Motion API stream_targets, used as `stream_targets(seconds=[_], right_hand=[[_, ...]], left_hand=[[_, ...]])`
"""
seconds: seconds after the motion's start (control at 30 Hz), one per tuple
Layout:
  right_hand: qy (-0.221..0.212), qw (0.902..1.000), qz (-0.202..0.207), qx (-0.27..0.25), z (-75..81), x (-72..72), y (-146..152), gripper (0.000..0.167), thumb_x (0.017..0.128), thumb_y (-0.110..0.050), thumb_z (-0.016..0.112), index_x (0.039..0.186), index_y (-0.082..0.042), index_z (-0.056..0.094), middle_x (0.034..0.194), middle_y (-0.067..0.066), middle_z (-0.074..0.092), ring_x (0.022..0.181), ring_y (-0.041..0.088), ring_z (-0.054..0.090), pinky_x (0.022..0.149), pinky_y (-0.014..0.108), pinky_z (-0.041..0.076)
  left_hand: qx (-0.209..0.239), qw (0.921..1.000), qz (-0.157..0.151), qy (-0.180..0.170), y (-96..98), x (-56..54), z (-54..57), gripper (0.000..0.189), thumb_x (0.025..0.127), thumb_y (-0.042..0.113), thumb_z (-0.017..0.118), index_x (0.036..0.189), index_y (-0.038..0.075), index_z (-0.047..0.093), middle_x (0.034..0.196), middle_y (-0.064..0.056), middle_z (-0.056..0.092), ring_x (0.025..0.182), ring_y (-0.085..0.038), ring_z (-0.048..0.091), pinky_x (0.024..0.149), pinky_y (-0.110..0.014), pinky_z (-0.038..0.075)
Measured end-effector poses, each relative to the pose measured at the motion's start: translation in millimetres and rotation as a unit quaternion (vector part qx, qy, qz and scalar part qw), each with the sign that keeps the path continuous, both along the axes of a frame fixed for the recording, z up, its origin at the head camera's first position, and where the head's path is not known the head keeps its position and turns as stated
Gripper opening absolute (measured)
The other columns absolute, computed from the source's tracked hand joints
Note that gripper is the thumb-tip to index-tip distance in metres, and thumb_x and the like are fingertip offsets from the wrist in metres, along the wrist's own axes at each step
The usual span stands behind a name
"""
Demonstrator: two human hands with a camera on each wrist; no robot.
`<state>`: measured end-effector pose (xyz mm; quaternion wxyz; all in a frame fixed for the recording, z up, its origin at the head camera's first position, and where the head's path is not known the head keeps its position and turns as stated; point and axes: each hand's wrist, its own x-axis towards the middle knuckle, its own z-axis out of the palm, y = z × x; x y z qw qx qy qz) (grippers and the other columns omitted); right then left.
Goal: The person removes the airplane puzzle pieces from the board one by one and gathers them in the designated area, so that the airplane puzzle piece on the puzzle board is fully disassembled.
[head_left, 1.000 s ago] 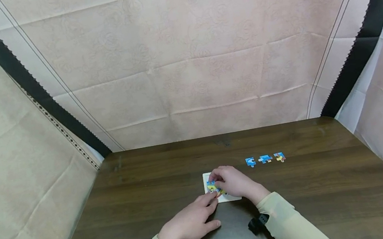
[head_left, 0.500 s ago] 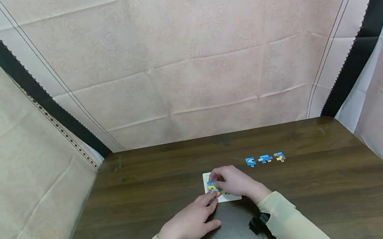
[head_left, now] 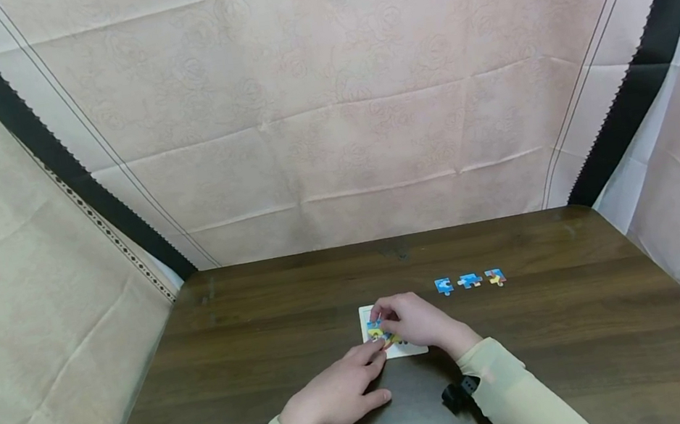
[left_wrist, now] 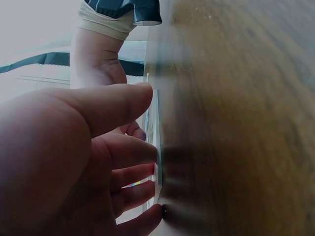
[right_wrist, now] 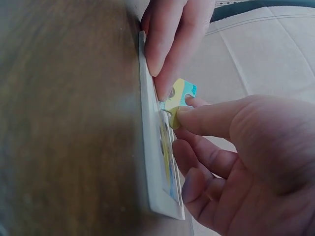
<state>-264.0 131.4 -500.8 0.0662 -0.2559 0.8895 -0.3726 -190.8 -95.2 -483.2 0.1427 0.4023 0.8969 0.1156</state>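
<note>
A white-framed jigsaw puzzle board (head_left: pixel 410 350) lies on the table, partly covered by both hands. My right hand (head_left: pixel 419 321) is over it, thumb and fingertip pinching a blue-and-yellow jigsaw piece (right_wrist: pixel 183 91). In the right wrist view that piece is tilted up from the board, its lower edge close at the surface. My left hand (head_left: pixel 337 392) reaches in from the left with fingers extended, its fingertips (left_wrist: pixel 150 155) resting at the board's near left edge. The left thumb sticks out apart from the board. Colourful printed parts show between the hands.
Three loose jigsaw pieces, a blue one (head_left: pixel 444 287), another mostly blue one (head_left: pixel 470 281) and a multicoloured one (head_left: pixel 495 277), lie in a row beyond the board to the right. The brown wooden table (head_left: pixel 252 328) ends at pale fabric walls (head_left: pixel 367 127).
</note>
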Motion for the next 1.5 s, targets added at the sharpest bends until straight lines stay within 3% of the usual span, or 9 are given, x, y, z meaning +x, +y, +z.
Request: stream_targets(seconds=[0.53, 0.8, 1.17, 1.5], right_hand=[[-0.005, 1.0, 0.0, 0.008, 2.6, -0.5, 2, 0.013, 0.103, -0.007, 0.07, 0.111, -0.016, 0.074, 0.098, -0.005, 0.072, 0.085, 0.014, 0.064, 0.083, 0.037, 0.058], [-0.006, 0.9996, -0.027, 0.009, 5.6, 1.2, 9, 0.009, 0.105, -0.009, 0.068, 0.114, -0.013, 0.069, 0.097, -0.002, 0.068, 0.085, 0.017, 0.061, 0.082, 0.038, 0.057], [-0.021, 0.9982, -0.055, 0.013, 10.6, -0.7, 39, 0.01, 0.105, -0.012, 0.069, 0.111, -0.019, 0.074, 0.095, -0.005, 0.067, 0.085, 0.019, 0.06, 0.079, 0.038, 0.054], [-0.025, 0.9963, -0.08, -0.019, 7.8, -5.8, 85, 0.008, 0.106, -0.016, 0.068, 0.109, -0.02, 0.075, 0.098, -0.003, 0.067, 0.09, 0.021, 0.06, 0.079, 0.039, 0.052]], left_hand=[[0.003, 1.0, -0.003, 0.008, 0.3, -2.5, -1.4, 0.066, 0.11, 0.044, 0.058, 0.161, 0.004, 0.047, 0.174, -0.008, 0.03, 0.159, -0.024, 0.029, 0.123, -0.038, 0.036], [-0.004, 1.0, 0.003, -0.007, 1.1, -0.8, -1.1, 0.067, 0.11, 0.047, 0.058, 0.162, 0.006, 0.047, 0.173, -0.005, 0.031, 0.159, -0.023, 0.03, 0.122, -0.038, 0.037], [0.002, 0.9999, 0.005, -0.01, 2.1, 0.9, 0.0, 0.066, 0.11, 0.045, 0.059, 0.162, 0.006, 0.047, 0.174, -0.005, 0.03, 0.159, -0.024, 0.029, 0.123, -0.04, 0.036], [-0.001, 0.9999, 0.007, -0.012, 1.9, 0.0, -2.8, 0.067, 0.11, 0.045, 0.058, 0.163, 0.006, 0.044, 0.175, -0.003, 0.028, 0.16, -0.023, 0.027, 0.124, -0.039, 0.034]])
